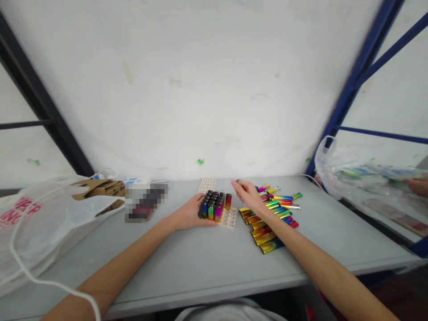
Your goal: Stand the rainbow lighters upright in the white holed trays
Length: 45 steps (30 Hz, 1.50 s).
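A white slotted tray [229,218] sits mid-table, its left part filled with several upright rainbow-coloured lighters [215,206]. My left hand [190,213] rests against the tray's left side, fingers curled round it. My right hand [245,192] hovers just right of the tray and pinches a single lighter [237,182] at its fingertips. Under and beyond my right forearm lies a row of several loose metallic lighters [272,214] flat on the grey table [187,263].
A second white tray [207,184] lies behind the first. A white plastic bag [36,227], a cardboard box [100,189] and a blurred-out item [145,203] are at the left. A clear bag [354,178] sits at the right by a blue frame; another person's hand [417,185] shows at the far right.
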{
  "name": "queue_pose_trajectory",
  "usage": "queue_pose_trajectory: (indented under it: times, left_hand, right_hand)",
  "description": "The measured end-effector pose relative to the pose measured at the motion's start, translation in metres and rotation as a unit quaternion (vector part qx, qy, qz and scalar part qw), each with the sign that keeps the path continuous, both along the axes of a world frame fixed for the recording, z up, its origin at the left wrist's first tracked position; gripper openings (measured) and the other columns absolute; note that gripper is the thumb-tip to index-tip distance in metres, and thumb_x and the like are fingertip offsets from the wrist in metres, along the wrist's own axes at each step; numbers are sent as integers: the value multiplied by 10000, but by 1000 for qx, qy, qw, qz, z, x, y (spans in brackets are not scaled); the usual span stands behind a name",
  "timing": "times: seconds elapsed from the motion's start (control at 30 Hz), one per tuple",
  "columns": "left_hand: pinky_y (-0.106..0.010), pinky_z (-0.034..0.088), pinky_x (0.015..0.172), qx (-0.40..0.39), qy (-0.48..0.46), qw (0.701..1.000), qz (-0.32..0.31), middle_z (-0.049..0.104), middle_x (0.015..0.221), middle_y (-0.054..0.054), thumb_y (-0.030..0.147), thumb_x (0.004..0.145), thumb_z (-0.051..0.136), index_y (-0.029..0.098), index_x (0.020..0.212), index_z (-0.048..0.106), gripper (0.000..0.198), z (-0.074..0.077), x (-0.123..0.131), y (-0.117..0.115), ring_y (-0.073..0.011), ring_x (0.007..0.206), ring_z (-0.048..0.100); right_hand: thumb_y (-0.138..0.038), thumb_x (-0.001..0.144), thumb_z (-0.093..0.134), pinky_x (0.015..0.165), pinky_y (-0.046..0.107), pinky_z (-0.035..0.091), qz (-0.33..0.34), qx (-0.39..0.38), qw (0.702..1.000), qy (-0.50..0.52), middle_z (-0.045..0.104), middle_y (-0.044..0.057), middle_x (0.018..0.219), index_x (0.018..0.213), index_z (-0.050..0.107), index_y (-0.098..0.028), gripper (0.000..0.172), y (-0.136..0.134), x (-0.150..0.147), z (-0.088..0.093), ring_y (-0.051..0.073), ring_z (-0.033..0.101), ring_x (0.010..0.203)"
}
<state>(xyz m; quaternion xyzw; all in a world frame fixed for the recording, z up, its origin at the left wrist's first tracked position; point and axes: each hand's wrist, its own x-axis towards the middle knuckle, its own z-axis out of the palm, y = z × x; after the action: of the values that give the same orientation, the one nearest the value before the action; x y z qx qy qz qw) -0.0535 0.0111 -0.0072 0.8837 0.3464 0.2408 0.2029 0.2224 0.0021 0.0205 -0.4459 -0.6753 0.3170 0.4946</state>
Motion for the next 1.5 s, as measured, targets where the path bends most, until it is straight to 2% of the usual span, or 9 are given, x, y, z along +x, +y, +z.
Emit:
queue_pose_trajectory:
  times: [0.13, 0.27, 0.53, 0.73, 0.87, 1.1, 1.27, 1.4, 1.5]
  left_hand:
    - [-497, 400, 1276, -1, 3, 1000, 2, 622, 1479, -123, 629, 734, 920, 223, 1495, 594, 922, 2, 0, -1, -374, 1384, 567]
    - [-505, 392, 1280, -8, 10, 1000, 5, 619, 1475, -139, 629, 729, 923, 206, 1494, 597, 932, 2, 1, -1, -385, 1398, 553]
    - [-523, 405, 1272, -12, -4, 1000, 13, 605, 1509, -139, 652, 713, 926, 218, 1510, 571, 975, 4, 0, -3, -394, 1389, 571]
    - [-522, 406, 1270, -10, -10, 1000, 10, 608, 1499, -148, 650, 708, 929, 209, 1507, 572, 980, 3, 0, -3, -398, 1387, 572]
    - [-530, 393, 1278, -12, -6, 1000, 13, 604, 1507, -144, 656, 700, 932, 221, 1506, 573, 984, 0, 0, -1, -396, 1392, 566]
    - [-527, 369, 1291, -13, 0, 1000, 9, 582, 1528, -158, 651, 731, 917, 192, 1524, 551, 986, 0, 0, 0, -400, 1429, 535]
    - [-536, 385, 1281, -24, -1, 1000, 14, 587, 1519, -164, 660, 707, 925, 191, 1510, 560, 999, 2, 0, -2, -402, 1420, 542]
    - [-531, 419, 1256, -24, -10, 1000, 16, 607, 1498, -146, 644, 706, 933, 216, 1505, 568, 977, 2, 0, -2, -394, 1401, 559]
    - [-524, 427, 1249, -17, -13, 1000, 13, 620, 1483, -134, 621, 707, 944, 232, 1509, 572, 966, 0, 0, -1, -386, 1386, 571]
  right_hand:
    - [-589, 900, 501, 573, 307, 269, -74, 24, 995, -55, 365, -38, 563, 584, 361, -255, 480, -2, -7, -3, 138, 378, 568]
    - [-480, 851, 453, 590, 311, 266, -92, 39, 994, -54, 378, -38, 556, 583, 367, -255, 360, -3, -11, -3, 141, 386, 570]
    - [-617, 921, 495, 599, 313, 284, -75, 44, 994, -63, 386, -33, 561, 588, 369, -258, 506, -3, -7, -2, 150, 390, 581]
    - [-513, 915, 480, 595, 314, 289, -87, 51, 993, -69, 431, -22, 564, 599, 392, -257, 416, -1, -6, -4, 164, 432, 594]
    - [-582, 961, 480, 607, 309, 315, -94, 60, 990, -86, 465, -22, 587, 633, 415, -254, 468, -1, -5, -3, 165, 451, 612]
    - [-575, 1093, 389, 663, 312, 439, -14, 85, 989, -121, 626, 8, 768, 917, 574, -238, 423, -5, 4, 7, 177, 568, 660]
    - [-567, 1079, 483, 785, 350, 476, -21, 195, 967, -161, 635, 72, 919, 863, 647, -226, 436, -12, 10, 23, 225, 605, 879]
    - [-537, 1079, 501, 656, 315, 422, 36, 127, 978, -162, 617, 7, 748, 994, 692, -223, 378, -18, 12, 30, 186, 555, 696]
    - [-511, 1059, 554, 653, 308, 432, 87, 109, 972, -188, 674, 4, 757, 1081, 682, -222, 317, -20, 12, 28, 185, 587, 683]
